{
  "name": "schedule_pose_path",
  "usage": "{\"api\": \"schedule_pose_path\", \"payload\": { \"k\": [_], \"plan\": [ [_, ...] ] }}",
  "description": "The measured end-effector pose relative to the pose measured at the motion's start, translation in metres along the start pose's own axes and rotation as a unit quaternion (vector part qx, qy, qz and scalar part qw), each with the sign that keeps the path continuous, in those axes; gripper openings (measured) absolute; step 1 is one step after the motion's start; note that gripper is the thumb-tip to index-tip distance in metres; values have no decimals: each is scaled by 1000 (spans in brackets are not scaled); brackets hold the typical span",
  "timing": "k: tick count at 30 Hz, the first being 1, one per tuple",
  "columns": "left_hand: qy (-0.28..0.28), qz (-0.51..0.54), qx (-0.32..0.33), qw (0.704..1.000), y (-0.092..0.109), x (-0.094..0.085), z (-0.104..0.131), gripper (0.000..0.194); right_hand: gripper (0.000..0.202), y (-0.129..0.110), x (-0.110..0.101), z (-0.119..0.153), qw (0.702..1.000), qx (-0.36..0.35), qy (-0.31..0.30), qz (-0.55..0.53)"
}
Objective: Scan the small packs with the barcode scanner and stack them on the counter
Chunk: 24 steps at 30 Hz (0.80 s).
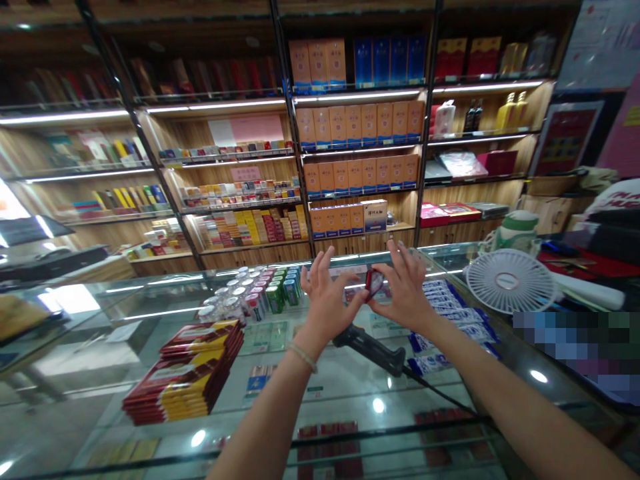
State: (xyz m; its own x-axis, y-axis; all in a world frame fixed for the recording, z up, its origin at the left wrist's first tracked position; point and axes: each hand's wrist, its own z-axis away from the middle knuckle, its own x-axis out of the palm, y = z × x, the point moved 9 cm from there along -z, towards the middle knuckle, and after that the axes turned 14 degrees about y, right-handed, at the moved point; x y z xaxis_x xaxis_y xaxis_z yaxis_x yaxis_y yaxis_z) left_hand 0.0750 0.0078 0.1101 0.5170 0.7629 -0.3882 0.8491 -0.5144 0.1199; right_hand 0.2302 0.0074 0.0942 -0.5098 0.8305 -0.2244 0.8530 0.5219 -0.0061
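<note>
Above the glass counter (280, 393), both my hands meet at a small dark-red container (373, 285) with a clear or silvery face; its exact kind is too small to tell. My right hand (404, 283) pinches it from the right between thumb and fingers. From the left, the thumb of my left hand (330, 293) presses on its edge, the other fingers raised and spread. Below them a black handheld barcode scanner (373, 350) lies on the glass, its cable running right. Rows of small cylindrical tubs (275, 293) stand left of my hands, and blue-and-white packets (450, 313) lie to the right.
Stacked red-and-yellow chocolate bars (185, 377) sit at the counter's left. A white fan (511, 281) and a green-white bottle (517, 233) stand at the right. Behind the counter, lit shelves (360, 150) carry boxed goods. More packs show beneath the glass.
</note>
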Motion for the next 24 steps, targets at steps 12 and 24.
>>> {"api": "schedule_pose_path", "payload": {
  "k": [12,24],
  "plan": [
    [32,-8,-30,999,3,-1,-1,13,58,-9,9,7,998,-44,-13,33],
    [67,17,-90,993,-38,-8,-10,22,67,35,11,5,997,0,-27,70]
  ]
}}
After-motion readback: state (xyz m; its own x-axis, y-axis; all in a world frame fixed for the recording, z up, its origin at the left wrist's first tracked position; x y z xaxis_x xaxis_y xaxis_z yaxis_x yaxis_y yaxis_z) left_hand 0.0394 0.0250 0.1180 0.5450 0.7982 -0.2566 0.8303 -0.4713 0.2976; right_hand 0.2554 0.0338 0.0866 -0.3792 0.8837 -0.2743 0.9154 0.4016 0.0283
